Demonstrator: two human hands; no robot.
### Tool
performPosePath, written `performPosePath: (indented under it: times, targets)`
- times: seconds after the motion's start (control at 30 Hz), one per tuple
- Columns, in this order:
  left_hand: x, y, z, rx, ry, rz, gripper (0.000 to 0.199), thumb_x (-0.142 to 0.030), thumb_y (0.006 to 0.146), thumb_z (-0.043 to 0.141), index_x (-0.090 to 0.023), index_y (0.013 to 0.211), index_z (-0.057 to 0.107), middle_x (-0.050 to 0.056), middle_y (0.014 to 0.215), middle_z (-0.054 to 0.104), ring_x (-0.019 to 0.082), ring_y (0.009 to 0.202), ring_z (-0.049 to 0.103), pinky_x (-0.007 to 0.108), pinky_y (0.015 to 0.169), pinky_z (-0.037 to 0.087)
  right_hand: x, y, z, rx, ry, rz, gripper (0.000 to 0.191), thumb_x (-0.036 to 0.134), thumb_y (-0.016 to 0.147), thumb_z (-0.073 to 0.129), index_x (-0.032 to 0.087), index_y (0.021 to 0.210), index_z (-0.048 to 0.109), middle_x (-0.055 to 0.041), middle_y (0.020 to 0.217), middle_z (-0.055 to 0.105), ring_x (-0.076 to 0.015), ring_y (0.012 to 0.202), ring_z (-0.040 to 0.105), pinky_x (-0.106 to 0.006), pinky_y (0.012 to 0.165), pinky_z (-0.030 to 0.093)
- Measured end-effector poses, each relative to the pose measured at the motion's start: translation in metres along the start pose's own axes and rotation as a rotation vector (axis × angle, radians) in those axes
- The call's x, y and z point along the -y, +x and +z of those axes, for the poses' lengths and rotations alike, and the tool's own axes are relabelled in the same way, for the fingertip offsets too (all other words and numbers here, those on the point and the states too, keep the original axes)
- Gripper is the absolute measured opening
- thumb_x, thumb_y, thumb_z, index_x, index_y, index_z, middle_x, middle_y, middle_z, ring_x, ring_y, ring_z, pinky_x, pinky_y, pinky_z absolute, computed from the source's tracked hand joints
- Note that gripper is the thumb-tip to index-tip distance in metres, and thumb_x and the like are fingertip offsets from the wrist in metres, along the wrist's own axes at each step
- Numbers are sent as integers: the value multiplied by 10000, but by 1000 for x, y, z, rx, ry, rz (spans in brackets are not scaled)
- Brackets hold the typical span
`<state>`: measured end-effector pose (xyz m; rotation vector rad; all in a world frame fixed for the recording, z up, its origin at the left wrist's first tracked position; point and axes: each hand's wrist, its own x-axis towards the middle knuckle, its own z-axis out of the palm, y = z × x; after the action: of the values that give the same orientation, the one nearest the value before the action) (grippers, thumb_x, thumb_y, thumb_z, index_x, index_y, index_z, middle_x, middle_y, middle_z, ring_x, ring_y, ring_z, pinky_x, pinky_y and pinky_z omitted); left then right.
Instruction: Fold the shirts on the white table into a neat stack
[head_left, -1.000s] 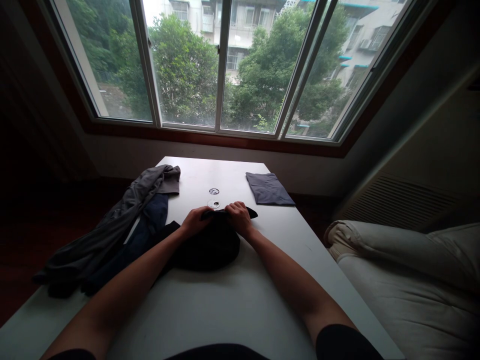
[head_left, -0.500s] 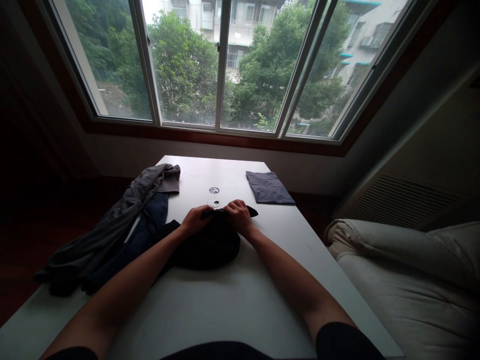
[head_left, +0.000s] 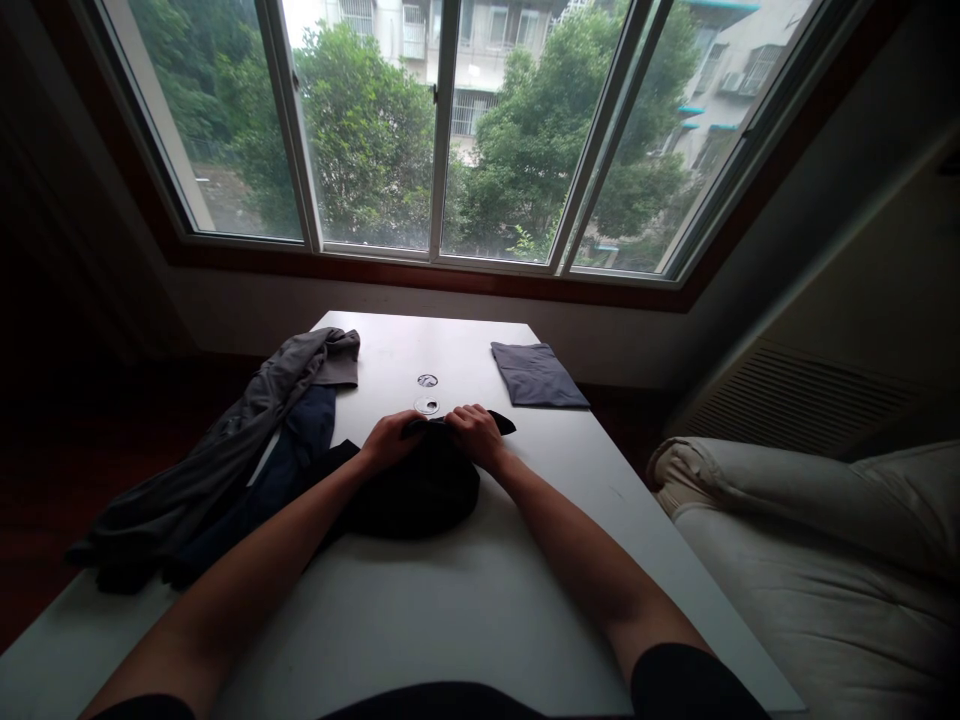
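A black garment (head_left: pixel 420 490) lies bunched on the white table (head_left: pixel 465 610) in front of me; its exact kind does not show. My left hand (head_left: pixel 391 440) is closed on its raised far edge. Close beside it, my right hand (head_left: pixel 476 433) grips the same edge, and a pointed flap of black cloth sticks out past the knuckles to the right. The fingertips of both hands are partly hidden by the cloth. Part of the black fabric runs left under my left forearm.
Grey and dark blue clothes (head_left: pixel 247 440) are heaped along the table's left edge and hang over it. A folded grey garment (head_left: pixel 538 375) lies flat at the far right. Two round inserts (head_left: pixel 427 381) sit in the tabletop. A pale sofa (head_left: pixel 810 540) stands to the right, a window beyond.
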<state>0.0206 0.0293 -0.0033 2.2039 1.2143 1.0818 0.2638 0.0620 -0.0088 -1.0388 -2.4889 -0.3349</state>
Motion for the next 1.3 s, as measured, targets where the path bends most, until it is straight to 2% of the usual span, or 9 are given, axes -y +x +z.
performPosePath:
  times: [0.13, 0.3, 0.43, 0.53, 0.67, 0.77, 0.83, 1.03, 1.3]
  targets:
    - [1, 0, 0, 6, 2, 4, 223, -346, 931, 639, -254, 1108, 737, 39, 1098, 776, 232, 976, 714, 345, 893, 554, 2, 2, -1, 47, -26, 34, 53, 243, 985, 640, 207, 969, 676, -51, 904, 705, -212, 864, 612, -333, 810, 354]
    - [6, 0, 2, 6, 23, -5, 236, -351, 916, 651, -253, 1115, 734, 35, 1073, 777, 232, 963, 717, 341, 881, 559, 2, 2, -5, 68, -6, 1, 77, 266, 983, 655, 214, 1027, 692, -66, 995, 715, -217, 917, 627, -321, 818, 368]
    - [5, 0, 1, 10, 95, 18, 228, -335, 932, 633, -260, 1128, 721, 33, 1087, 768, 234, 989, 711, 332, 880, 544, 3, 2, -4, 80, -19, 12, 79, 173, 987, 624, 206, 1027, 684, -63, 974, 717, -213, 908, 628, -317, 807, 372]
    - [2, -1, 0, 14, 243, 45, 188, -330, 951, 623, -271, 1103, 718, 40, 1076, 758, 242, 976, 701, 331, 854, 524, 4, 3, -2, 85, -39, 34, 82, 168, 1001, 605, 206, 1005, 678, -58, 939, 716, -210, 885, 626, -320, 795, 369]
    - [1, -1, -3, 14, 541, 84, 137, -341, 971, 619, -242, 1008, 708, 77, 961, 723, 263, 899, 666, 352, 820, 484, 3, 2, -3, 73, -31, 32, 51, 232, 992, 636, 213, 1007, 681, -54, 933, 708, -213, 886, 621, -321, 801, 370]
    - [3, 0, -7, 23, 670, 73, 122, -205, 974, 578, -223, 1010, 693, 89, 927, 694, 266, 879, 639, 353, 791, 453, 2, 1, -4, 39, -11, 27, 124, 294, 983, 655, 211, 1070, 684, -67, 995, 706, -221, 919, 620, -323, 824, 377]
    - [4, 0, -9, 39, 712, 53, 217, -101, 958, 534, -226, 1049, 686, 87, 939, 687, 260, 873, 630, 348, 773, 438, 2, 1, -3, 33, -5, 27, 146, 288, 983, 648, 208, 1099, 684, -72, 1015, 707, -224, 933, 620, -324, 834, 379]
    - [5, 0, -8, 74, 709, 41, 316, -88, 981, 497, -241, 1210, 651, 80, 1031, 695, 241, 903, 640, 332, 785, 437, 6, 2, 0, 66, -39, 60, 93, 199, 1008, 592, 206, 1047, 676, -57, 927, 717, -211, 872, 620, -322, 786, 359]
    - [2, 0, -8, 108, 612, -35, 305, -154, 983, 484, -253, 1235, 625, 74, 1113, 713, 247, 976, 666, 334, 839, 456, 5, 0, 2, 39, -53, 182, 92, 277, 983, 633, 202, 1024, 666, -75, 959, 707, -229, 895, 609, -326, 817, 359]
